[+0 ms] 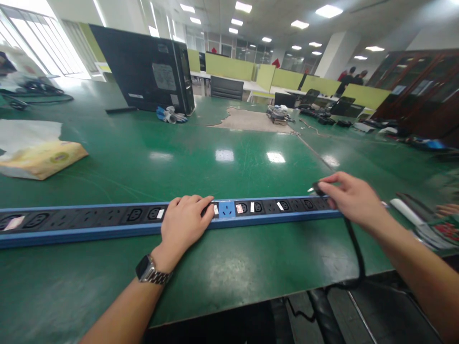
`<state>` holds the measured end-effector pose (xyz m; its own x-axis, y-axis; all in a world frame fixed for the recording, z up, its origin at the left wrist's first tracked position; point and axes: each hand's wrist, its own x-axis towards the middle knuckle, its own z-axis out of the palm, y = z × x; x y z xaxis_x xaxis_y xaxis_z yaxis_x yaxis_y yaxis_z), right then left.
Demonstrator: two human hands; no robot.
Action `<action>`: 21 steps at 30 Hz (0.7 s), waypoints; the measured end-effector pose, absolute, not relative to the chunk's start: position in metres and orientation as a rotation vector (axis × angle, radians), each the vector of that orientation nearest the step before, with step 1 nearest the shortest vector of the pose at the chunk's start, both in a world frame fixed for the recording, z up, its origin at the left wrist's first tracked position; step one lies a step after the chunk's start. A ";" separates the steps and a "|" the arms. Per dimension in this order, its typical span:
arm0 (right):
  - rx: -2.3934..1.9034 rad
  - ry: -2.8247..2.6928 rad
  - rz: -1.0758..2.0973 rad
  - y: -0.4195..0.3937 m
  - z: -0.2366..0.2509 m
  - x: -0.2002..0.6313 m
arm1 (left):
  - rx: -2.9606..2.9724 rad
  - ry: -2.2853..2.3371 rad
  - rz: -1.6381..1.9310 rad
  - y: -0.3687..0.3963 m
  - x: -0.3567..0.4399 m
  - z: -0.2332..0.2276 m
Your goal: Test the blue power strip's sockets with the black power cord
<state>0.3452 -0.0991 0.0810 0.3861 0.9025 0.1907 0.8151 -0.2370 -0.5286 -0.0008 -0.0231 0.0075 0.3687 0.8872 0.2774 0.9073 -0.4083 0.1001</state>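
Observation:
A long blue power strip (107,219) with several black sockets lies across the green table (222,157), parallel to its front edge. My left hand (184,220) rests flat on the strip's middle, fingers curled over the sockets, a metal watch on the wrist. My right hand (349,197) is at the strip's right end, pinching a black plug (316,188) just above the sockets. The plug's black cable (356,248) runs under my wrist and drops off the table's front edge.
A yellow tissue pack (41,160) and white plastic lie at the left. A black computer case (143,69) stands at the back left, small gear and cables at the back right. Another person's fingers (447,209) show at the right edge, beside a white tool.

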 end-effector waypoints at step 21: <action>-2.447 -1.891 0.012 -0.074 0.042 0.246 | -2.559 -1.674 -0.490 -0.024 -0.002 0.004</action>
<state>0.2465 -0.0737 0.0417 0.2530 0.9672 0.0239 0.9668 -0.2519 -0.0435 -0.0019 -0.0237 0.0040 0.3662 0.8856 0.2857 0.8997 -0.4153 0.1343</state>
